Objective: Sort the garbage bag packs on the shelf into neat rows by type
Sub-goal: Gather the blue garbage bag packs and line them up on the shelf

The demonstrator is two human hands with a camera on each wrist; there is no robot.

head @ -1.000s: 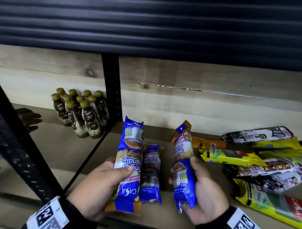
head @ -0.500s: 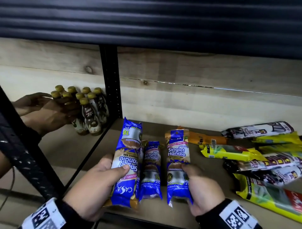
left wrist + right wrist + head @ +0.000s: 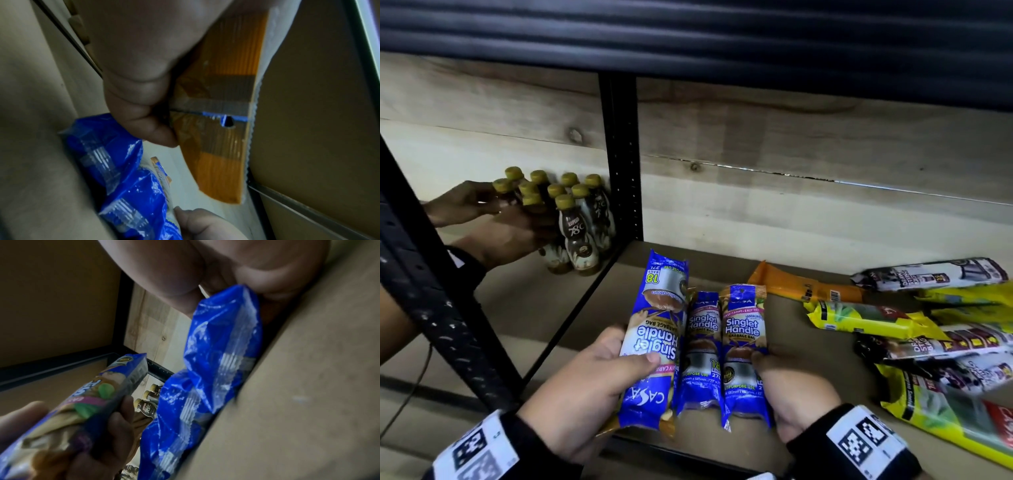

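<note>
Gripping one glossy blue plastic garbage bag pack [image 3: 650, 342] in your left hand [image 3: 582, 390], you are holding it raised off the brown shelf board [image 3: 808, 387], thumb across its printed face and fingers wrapped behind. Your right hand [image 3: 796, 390] is clasping a second long blue film-wrapped pack [image 3: 744, 353], thumb on its face, with that pack's lower end down at the board. A third, narrower blue pack [image 3: 700, 349] is lying on the board between the two, touching the right-hand one.

These packs are looking light and soft: rolled bags inside slick, crinkly film that is dimpling under your fingers. You are probably best taking each around its firm middle, where the roll is sitting; the flat sealed ends [image 3: 224, 305] are floppy and likely to slip.

To the right of the middle pack, an orange foil pack [image 3: 804, 287], yellow plastic packs [image 3: 866, 317] and black-and-white printed packs [image 3: 928, 274] are lying jumbled. To its left, beyond the black metal upright [image 3: 619, 154], another person's hands [image 3: 493, 222] are touching gold-capped brown drink bottles [image 3: 578, 233].
</note>
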